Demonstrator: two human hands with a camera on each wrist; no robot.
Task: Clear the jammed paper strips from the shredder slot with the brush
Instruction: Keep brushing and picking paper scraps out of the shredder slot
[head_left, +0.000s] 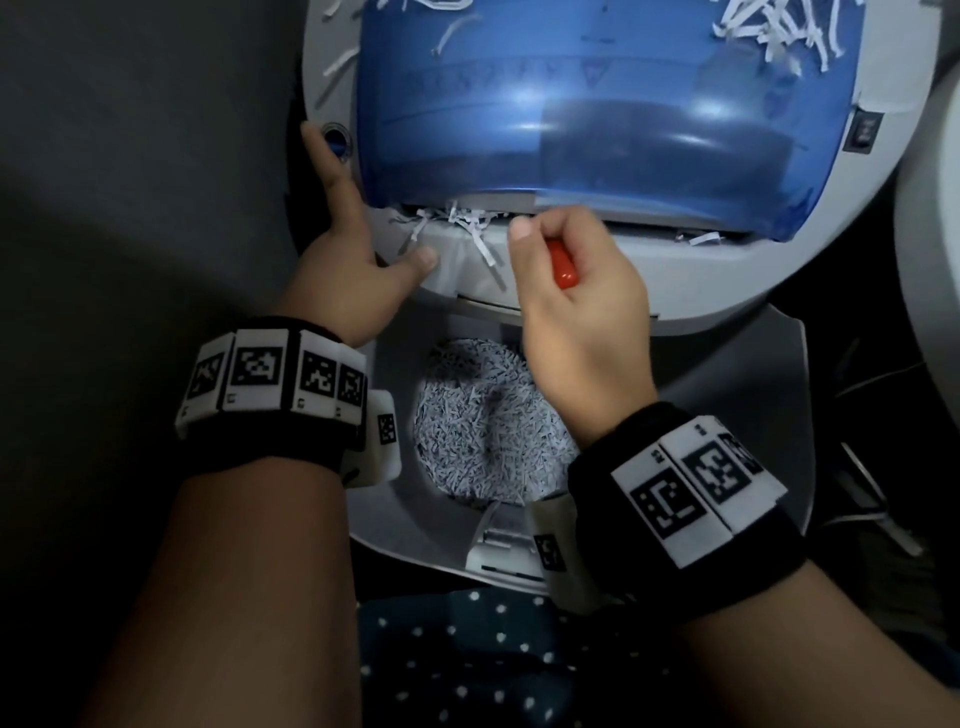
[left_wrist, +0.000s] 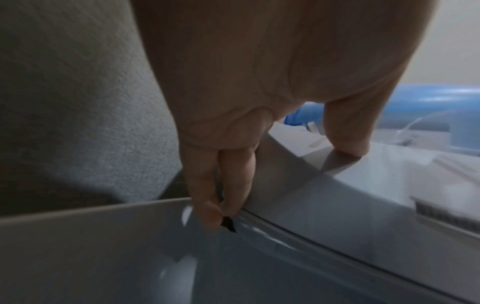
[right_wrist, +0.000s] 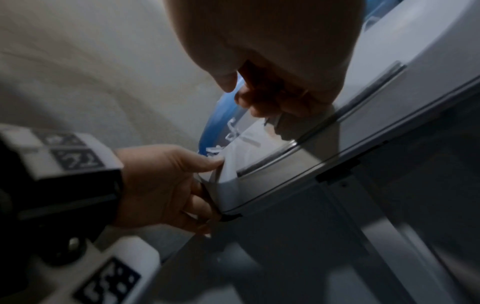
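Observation:
The shredder head (head_left: 727, 270) is grey with a blue see-through cover (head_left: 571, 104). White paper strips (head_left: 462, 221) stick out of the slot along the cover's front edge. My right hand (head_left: 540, 234) grips the brush by its red handle (head_left: 562, 265), just right of the strips; the bristles are hidden behind my fingers. My left hand (head_left: 353, 249) holds the shredder's left edge, thumb on top and fingers curled under the rim (left_wrist: 233, 205). In the right wrist view the left hand (right_wrist: 166, 185) wraps the shredder corner, with the strips (right_wrist: 228, 133) above it.
Below the shredder head stands the grey bin (head_left: 769, 415), holding a heap of shredded paper (head_left: 483, 426). Loose strips (head_left: 763, 31) lie on the cover at the far right. A black switch (head_left: 865, 130) sits on the shredder's right side. Dotted dark fabric (head_left: 467, 665) is at the bottom.

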